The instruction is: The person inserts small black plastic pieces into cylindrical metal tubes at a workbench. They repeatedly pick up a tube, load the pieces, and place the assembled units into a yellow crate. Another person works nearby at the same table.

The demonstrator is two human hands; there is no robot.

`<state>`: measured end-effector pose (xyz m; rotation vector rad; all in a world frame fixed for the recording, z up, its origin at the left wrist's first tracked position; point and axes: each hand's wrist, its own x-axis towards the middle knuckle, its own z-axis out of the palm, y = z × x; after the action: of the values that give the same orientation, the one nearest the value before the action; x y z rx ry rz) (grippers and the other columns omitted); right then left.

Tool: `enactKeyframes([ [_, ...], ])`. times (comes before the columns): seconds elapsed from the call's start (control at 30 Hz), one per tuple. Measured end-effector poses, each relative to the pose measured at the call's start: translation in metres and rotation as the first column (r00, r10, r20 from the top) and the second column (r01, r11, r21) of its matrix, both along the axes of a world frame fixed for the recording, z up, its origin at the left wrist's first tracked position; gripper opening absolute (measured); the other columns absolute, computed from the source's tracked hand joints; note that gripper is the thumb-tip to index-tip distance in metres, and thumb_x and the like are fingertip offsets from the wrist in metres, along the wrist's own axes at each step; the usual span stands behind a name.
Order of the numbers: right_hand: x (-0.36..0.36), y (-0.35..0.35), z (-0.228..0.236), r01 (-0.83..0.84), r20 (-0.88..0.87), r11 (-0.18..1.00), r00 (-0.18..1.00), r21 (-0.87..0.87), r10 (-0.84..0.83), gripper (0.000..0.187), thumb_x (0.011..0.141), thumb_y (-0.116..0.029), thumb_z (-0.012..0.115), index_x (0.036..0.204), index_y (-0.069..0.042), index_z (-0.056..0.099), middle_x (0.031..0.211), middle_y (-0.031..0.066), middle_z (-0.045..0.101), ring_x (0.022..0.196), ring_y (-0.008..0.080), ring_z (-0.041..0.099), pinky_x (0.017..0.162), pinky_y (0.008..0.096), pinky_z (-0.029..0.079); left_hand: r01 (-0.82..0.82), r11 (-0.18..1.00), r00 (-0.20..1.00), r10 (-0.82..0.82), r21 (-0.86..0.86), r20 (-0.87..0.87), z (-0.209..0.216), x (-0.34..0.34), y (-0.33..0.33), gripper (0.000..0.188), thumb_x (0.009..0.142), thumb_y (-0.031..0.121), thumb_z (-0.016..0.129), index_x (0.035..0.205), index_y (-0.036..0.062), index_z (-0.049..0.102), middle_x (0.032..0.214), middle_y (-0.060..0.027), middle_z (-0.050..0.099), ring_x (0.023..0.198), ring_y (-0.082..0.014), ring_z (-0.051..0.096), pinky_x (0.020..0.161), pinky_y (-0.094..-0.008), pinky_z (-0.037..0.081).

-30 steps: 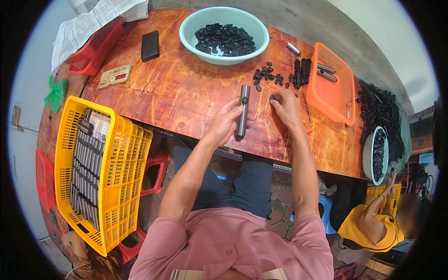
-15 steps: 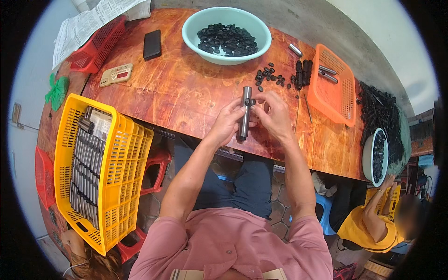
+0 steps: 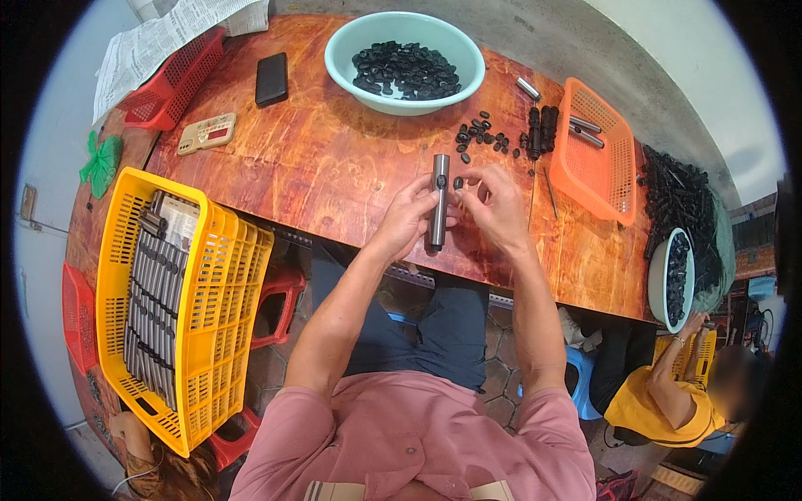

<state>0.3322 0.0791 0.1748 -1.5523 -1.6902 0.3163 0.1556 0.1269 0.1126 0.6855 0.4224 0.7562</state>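
Observation:
Near the table's front edge, my left hand [image 3: 404, 219] is closed around a grey metal tube [image 3: 439, 219] held upright in the picture. A dark round fitting [image 3: 441, 181] shows on the tube's face near its upper end. Just right of the tube, my right hand [image 3: 499, 209] pinches a small black oval piece [image 3: 459, 183] at its fingertips, apart from the tube. More black oval pieces [image 3: 476, 131] lie loose on the table beyond my right hand. Many more fill the bottom of a pale green bowl [image 3: 341, 77] at the far side.
Left stands a yellow crate [image 3: 219, 334] holding rows of metal tubes [image 3: 150, 326]. On the right are an orange basket [image 3: 583, 188], black cylindrical parts [image 3: 547, 129], a thin rod [image 3: 550, 194] and a dark heap [image 3: 681, 196]. Two phones [image 3: 272, 80] lie far left. A co-worker [image 3: 660, 401] sits right.
My right hand has drawn slightly right, and the black oval piece in its fingers now stands apart from the tube. My left hand still holds the tube in nearly the same place.

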Motion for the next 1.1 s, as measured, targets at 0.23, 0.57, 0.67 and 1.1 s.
enactKeyframes([
  [0.23, -0.014, 0.001, 0.002, -0.054, 0.027, 0.999, 0.998, 0.007, 0.054, 0.023, 0.083, -0.007, 0.073, 0.104, -0.002, 0.069, 0.09, 0.0121, 0.063, 0.074, 0.0263, 0.066, 0.068, 0.0369, 0.053, 0.006, 1.0, 0.999, -0.007, 0.027, 0.038, 0.002, 0.001, -0.002, 0.048, 0.106, 0.012, 0.051, 0.15, -0.0004, 0.039, 0.129, -0.0148, 0.062, 0.113, -0.0226, 0.067, 0.092, -0.0405, 0.061],
  [0.57, -0.017, 0.0, -0.002, -0.102, 0.385, 0.955, 0.923, 0.278, -0.013, 0.021, 0.082, -0.01, 0.075, 0.103, -0.008, 0.071, 0.088, 0.0079, 0.062, 0.075, 0.0274, 0.066, 0.066, 0.0388, 0.053, -0.032, 0.999, 0.999, 0.031, 0.024, 0.039, 0.004, 0.002, -0.005, 0.044, 0.106, 0.01, 0.049, 0.149, -0.0017, 0.041, 0.119, -0.0097, 0.062, 0.099, -0.0157, 0.065, 0.082, -0.0316, 0.058],
  [0.67, -0.02, -0.003, -0.008, -0.088, 0.393, 0.95, 0.919, 0.299, -0.039, 0.023, 0.082, -0.011, 0.075, 0.104, -0.009, 0.071, 0.09, 0.0075, 0.064, 0.077, 0.0271, 0.067, 0.066, 0.0387, 0.053, -0.043, 0.999, 0.998, 0.043, 0.0, 0.035, 0.002, 0.002, -0.004, 0.04, 0.107, 0.017, 0.053, 0.142, -0.0009, 0.048, 0.107, -0.0068, 0.064, 0.086, -0.013, 0.065, 0.073, -0.0281, 0.057],
  [1.1, -0.018, -0.012, -0.01, 0.016, -0.636, 0.983, 0.76, -0.184, -0.132, 0.026, 0.095, -0.013, 0.069, 0.116, 0.003, 0.067, 0.079, 0.0045, 0.068, 0.062, 0.0082, 0.06, 0.056, 0.0253, 0.048, 0.092, 0.97, 0.936, -0.008, 0.223, -0.351, 0.013, 0.007, -0.012, 0.033, 0.106, 0.03, 0.047, 0.096, 0.0026, 0.062, 0.072, -0.0042, 0.062, 0.053, -0.0105, 0.057, 0.049, -0.0239, 0.046],
])
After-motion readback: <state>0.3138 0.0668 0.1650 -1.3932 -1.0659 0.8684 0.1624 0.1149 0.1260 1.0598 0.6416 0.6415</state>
